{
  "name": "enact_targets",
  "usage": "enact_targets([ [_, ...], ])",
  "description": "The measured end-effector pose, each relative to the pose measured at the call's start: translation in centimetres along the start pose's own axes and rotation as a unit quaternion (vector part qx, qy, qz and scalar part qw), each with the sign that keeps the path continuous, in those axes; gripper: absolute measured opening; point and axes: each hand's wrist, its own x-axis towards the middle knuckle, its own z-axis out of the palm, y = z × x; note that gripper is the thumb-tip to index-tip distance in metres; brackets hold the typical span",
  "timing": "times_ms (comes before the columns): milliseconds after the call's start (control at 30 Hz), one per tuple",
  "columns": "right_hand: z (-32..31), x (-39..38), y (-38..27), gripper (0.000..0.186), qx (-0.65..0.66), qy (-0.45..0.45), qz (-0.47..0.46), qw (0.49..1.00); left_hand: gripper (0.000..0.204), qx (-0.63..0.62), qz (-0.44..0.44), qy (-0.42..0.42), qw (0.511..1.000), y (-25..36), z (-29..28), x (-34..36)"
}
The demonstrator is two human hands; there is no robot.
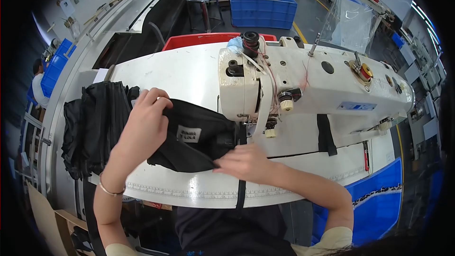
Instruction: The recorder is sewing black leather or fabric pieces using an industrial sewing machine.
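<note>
Black fabric piece [199, 142] with a white sewn label [189, 134], lying centre frame on the white worktop [180, 73], just left of the sewing machine [303, 85]. Left hand [144, 123] pinching the upper edge; right hand [246, 161] flat, fingers spread, pressing the lower edge. Best kept taut and flat, edges aligned toward the needle. Stack of black pieces [95, 128] at left.

Bare forearms here, both ending in short pale cream sleeves; a thin silvery bangle [110, 190] rings the left wrist, well back from the fingers; dark top beneath.
</note>
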Motion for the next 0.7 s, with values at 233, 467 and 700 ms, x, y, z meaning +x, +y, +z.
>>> enact_targets([
  [233,-1.0,-0.7,1.3,0.031,0.015,-0.036,0.098,0.994,0.039,-0.155,0.126,-0.02,0.98,4.8,6.8,-3.9],
  [467,-2.0,-1.4,1.7,0.02,-0.208,-0.071,-0.023,0.975,0.025,-0.167,0.122,0.001,0.978,4.2,9.0,-4.4],
  [700,-1.9,-1.5,1.4,0.023,-0.256,-0.008,-0.046,0.965,0.019,0.082,0.155,0.01,0.984,5.5,8.6,-4.5],
])
